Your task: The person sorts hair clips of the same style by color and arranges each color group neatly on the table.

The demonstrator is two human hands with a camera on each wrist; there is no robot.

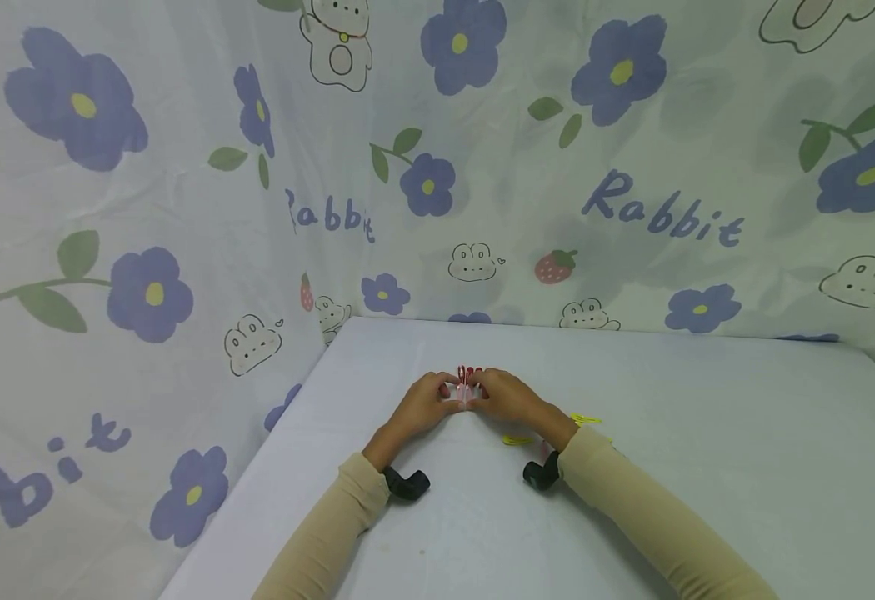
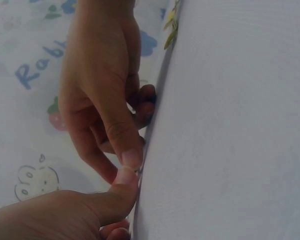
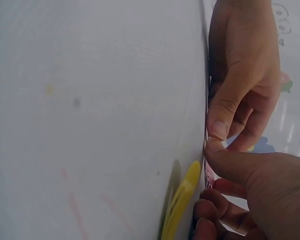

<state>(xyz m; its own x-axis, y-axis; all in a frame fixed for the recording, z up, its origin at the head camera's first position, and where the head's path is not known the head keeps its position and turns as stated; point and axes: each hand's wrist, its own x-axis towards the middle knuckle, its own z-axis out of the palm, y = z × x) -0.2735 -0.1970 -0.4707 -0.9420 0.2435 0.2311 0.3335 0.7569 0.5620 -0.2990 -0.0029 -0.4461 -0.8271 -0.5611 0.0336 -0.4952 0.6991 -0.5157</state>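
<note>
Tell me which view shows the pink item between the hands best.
The head view, because part of the pink item shows between the left hand and right hand. The right wrist view shows only a pink sliver; in the left wrist view I cannot make it out.

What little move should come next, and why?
Perhaps the right hand should release the pink clips, leaving the left hand there, and reach for a yellow clip: pink and red clips are bunched together, while yellow ones lie apart.
</note>
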